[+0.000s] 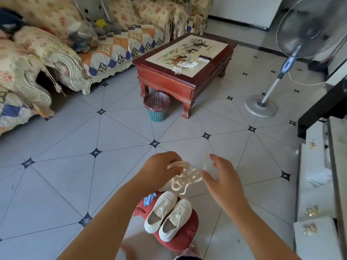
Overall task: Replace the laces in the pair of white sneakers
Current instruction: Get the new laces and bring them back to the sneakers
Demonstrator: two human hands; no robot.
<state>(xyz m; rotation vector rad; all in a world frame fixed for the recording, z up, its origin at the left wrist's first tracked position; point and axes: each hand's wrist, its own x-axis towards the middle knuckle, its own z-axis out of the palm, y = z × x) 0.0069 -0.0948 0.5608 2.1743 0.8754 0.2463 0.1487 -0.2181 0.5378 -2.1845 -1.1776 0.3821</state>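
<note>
The left hand [161, 170] curls its fingers round a tangle of white laces [185, 176]. The right hand [222, 178] is just beside the tangle, fingers spread and loose (blurred). Below them, the sneakers [169, 215] sit side by side on a red cushion [187, 237].

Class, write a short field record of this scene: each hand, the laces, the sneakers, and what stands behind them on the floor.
Left hand: holds a bunch of white laces
Right hand: open, fingers spread, beside the laces
Sneakers: white pair, side by side on a red cushion, below the hands
Behind: wooden coffee table, basket bin at its corner, standing fan
</note>
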